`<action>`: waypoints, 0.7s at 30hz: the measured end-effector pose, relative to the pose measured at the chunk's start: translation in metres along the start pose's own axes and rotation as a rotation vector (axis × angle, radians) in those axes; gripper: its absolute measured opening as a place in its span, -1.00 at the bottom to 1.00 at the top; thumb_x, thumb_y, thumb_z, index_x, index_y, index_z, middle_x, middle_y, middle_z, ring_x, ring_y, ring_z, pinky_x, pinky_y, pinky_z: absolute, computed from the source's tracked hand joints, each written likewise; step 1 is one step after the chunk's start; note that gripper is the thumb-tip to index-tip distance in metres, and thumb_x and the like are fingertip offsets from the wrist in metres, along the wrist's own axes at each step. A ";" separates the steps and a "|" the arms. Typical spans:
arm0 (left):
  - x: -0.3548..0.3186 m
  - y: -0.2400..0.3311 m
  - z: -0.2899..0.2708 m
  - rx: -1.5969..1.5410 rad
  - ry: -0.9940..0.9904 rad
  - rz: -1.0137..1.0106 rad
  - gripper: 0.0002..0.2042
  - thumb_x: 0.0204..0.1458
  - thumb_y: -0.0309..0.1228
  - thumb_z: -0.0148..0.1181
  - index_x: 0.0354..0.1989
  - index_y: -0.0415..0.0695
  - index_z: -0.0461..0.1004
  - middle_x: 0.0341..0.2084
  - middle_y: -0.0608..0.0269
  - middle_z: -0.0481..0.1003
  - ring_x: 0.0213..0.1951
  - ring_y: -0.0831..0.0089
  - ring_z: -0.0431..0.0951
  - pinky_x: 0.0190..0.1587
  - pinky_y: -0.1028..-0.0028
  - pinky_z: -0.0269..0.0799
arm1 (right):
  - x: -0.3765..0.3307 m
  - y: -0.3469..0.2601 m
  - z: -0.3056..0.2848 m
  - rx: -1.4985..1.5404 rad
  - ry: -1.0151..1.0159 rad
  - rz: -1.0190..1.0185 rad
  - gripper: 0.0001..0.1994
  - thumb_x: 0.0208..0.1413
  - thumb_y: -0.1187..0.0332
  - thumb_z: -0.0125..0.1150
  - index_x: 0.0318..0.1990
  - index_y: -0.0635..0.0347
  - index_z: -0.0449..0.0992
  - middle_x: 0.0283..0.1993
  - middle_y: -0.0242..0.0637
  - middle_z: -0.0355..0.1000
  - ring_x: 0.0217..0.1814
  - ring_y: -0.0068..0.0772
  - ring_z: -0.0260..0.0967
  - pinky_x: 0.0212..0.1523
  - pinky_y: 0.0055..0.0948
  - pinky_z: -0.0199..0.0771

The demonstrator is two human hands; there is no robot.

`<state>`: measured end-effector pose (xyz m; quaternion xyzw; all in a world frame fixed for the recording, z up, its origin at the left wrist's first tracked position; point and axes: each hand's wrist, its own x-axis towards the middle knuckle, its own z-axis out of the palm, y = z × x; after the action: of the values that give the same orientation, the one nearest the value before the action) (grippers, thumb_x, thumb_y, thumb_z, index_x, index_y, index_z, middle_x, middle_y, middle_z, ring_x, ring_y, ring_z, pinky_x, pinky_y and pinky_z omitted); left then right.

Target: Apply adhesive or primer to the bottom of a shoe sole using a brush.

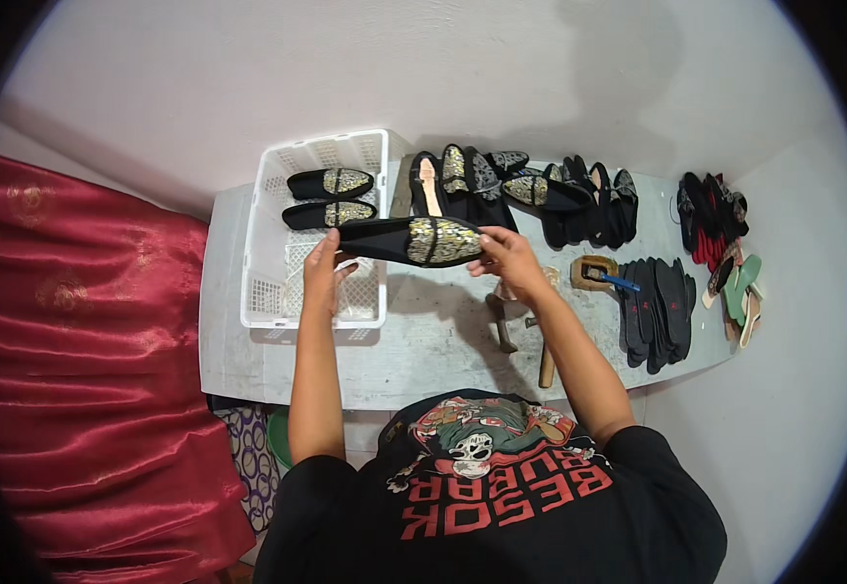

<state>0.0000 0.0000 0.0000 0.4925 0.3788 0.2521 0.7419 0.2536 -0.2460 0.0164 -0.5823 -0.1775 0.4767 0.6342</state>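
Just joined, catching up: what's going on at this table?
A person holds a black shoe with a patterned front in both hands: the left hand at the heel end, the right hand at the toe end. Two similar shoes lie in the white crate on the left. More shoes lie along the back of the table, with black sole-shaped pieces to the right.

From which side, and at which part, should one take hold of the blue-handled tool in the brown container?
Probably by the blue handle, near its outer end, from above on the right. The handle slants out past the right rim of the brown container, toward the black soles, while the tool's other end sits inside. Whether it touches the soles is unclear.
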 end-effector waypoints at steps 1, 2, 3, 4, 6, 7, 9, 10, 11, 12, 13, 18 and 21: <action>-0.001 0.000 -0.005 -0.029 0.041 -0.028 -0.37 0.18 0.21 0.25 0.09 -0.14 0.51 0.03 0.19 0.51 0.07 0.31 0.49 0.02 0.26 0.51 | 0.005 0.002 0.010 -0.009 0.003 0.015 -0.62 0.44 0.30 0.09 0.25 0.40 0.40 -0.07 -0.09 0.58 -0.26 -0.31 0.63 -0.24 -0.38 0.72; -0.002 -0.002 -0.008 -0.058 0.080 -0.056 -0.37 0.17 0.22 0.25 0.09 -0.13 0.51 -0.02 0.20 0.51 0.05 0.32 0.49 -0.01 0.27 0.50 | 0.009 0.004 0.020 -0.008 0.032 0.022 -0.62 0.44 0.31 0.10 0.24 0.41 0.40 -0.08 -0.12 0.57 -0.26 -0.30 0.63 -0.24 -0.38 0.72; 0.014 0.030 -0.043 -0.032 0.074 -0.025 -0.37 0.17 0.22 0.25 0.09 -0.13 0.51 -0.02 0.20 0.51 0.05 0.32 0.49 -0.01 0.27 0.50 | 0.035 0.009 0.065 0.036 0.006 0.008 -0.63 0.44 0.32 0.09 0.24 0.41 0.40 -0.08 -0.14 0.57 -0.26 -0.29 0.64 -0.24 -0.38 0.72; 0.018 0.032 -0.057 -0.069 0.120 -0.045 -0.37 0.17 0.22 0.24 0.09 -0.13 0.51 -0.02 0.20 0.50 0.03 0.33 0.48 -0.03 0.27 0.49 | 0.048 0.014 0.082 0.070 0.006 0.042 -0.64 0.44 0.32 0.09 0.23 0.41 0.41 -0.08 -0.14 0.58 -0.26 -0.29 0.64 -0.24 -0.38 0.72; 0.028 0.038 -0.084 -0.104 0.166 -0.067 -0.37 0.15 0.27 0.23 0.09 -0.06 0.50 0.00 0.22 0.47 0.04 0.34 0.44 -0.02 0.23 0.45 | 0.072 0.027 0.118 0.110 0.041 0.107 -0.67 0.45 0.35 0.06 0.20 0.41 0.44 -0.09 -0.12 0.59 -0.31 -0.27 0.64 -0.29 -0.40 0.72; 0.033 0.035 -0.099 -0.103 0.177 -0.052 -0.37 0.15 0.27 0.23 0.09 -0.06 0.50 0.00 0.22 0.47 0.04 0.34 0.44 -0.02 0.23 0.45 | 0.080 0.031 0.135 0.033 0.051 0.082 -0.68 0.45 0.36 0.04 0.18 0.44 0.45 -0.12 -0.09 0.59 -0.37 -0.25 0.65 -0.35 -0.40 0.72; 0.047 0.025 -0.123 -0.210 0.184 -0.103 -0.35 0.13 0.31 0.23 0.11 -0.02 0.48 0.01 0.23 0.46 0.06 0.31 0.40 0.04 0.16 0.41 | 0.096 0.043 0.161 0.028 0.056 0.047 -0.68 0.45 0.40 0.02 0.17 0.51 0.43 -0.14 -0.02 0.59 -0.43 -0.26 0.63 -0.43 -0.41 0.71; 0.055 0.022 -0.125 -0.249 0.178 -0.122 -0.33 0.13 0.33 0.20 0.15 0.00 0.44 0.04 0.24 0.43 0.07 0.29 0.38 0.11 0.10 0.36 | 0.104 0.047 0.166 0.023 0.078 0.077 -0.66 0.45 0.40 0.00 0.19 0.53 0.39 -0.14 0.01 0.57 -0.46 -0.24 0.62 -0.44 -0.39 0.72; 0.063 0.019 -0.128 -0.244 0.168 -0.115 -0.33 0.13 0.33 0.20 0.15 0.00 0.44 0.04 0.24 0.43 0.07 0.29 0.38 0.11 0.10 0.36 | 0.112 0.051 0.170 0.066 0.105 0.093 -0.71 0.44 0.44 -0.02 0.20 0.44 0.36 -0.10 0.06 0.54 -0.47 -0.21 0.62 -0.48 -0.36 0.72; 0.066 0.012 -0.147 -0.322 0.201 -0.167 -0.32 0.14 0.32 0.20 0.19 0.02 0.43 0.09 0.25 0.40 0.13 0.27 0.34 0.14 0.08 0.33 | 0.113 0.053 0.192 0.023 0.150 0.085 -0.73 0.45 0.46 -0.06 0.20 0.37 0.33 -0.11 0.05 0.53 -0.44 -0.18 0.63 -0.46 -0.33 0.72; 0.072 0.008 -0.156 -0.400 0.216 -0.222 -0.31 0.14 0.32 0.19 0.23 0.03 0.42 0.15 0.25 0.37 0.19 0.25 0.31 0.17 0.06 0.30 | 0.113 0.053 0.205 -0.021 0.209 0.068 -0.75 0.45 0.48 -0.10 0.20 0.31 0.30 -0.12 0.04 0.52 -0.41 -0.15 0.63 -0.45 -0.29 0.73; 0.104 -0.006 -0.177 -0.474 0.319 -0.365 -0.33 0.23 0.29 0.07 0.29 0.03 0.36 0.25 0.19 0.34 0.29 0.15 0.27 0.28 -0.04 0.22 | 0.146 0.078 0.224 -0.039 0.113 0.052 -0.73 0.42 0.55 -0.12 0.20 0.15 0.31 -0.09 0.05 0.48 -0.44 -0.13 0.60 -0.47 -0.28 0.72; 0.121 -0.016 -0.180 -0.464 0.399 -0.390 -0.38 0.29 0.24 -0.01 0.23 -0.04 0.38 0.22 0.12 0.38 0.22 0.18 0.36 0.23 -0.05 0.29 | 0.159 0.086 0.229 0.023 0.146 0.197 -0.69 0.38 0.60 -0.11 0.20 0.14 0.33 -0.08 0.05 0.49 -0.45 -0.14 0.61 -0.47 -0.29 0.73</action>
<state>-0.0751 0.1817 -0.0942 0.1706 0.5357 0.2763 0.7795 0.1177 0.0020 -0.0551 -0.6227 -0.0671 0.4951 0.6022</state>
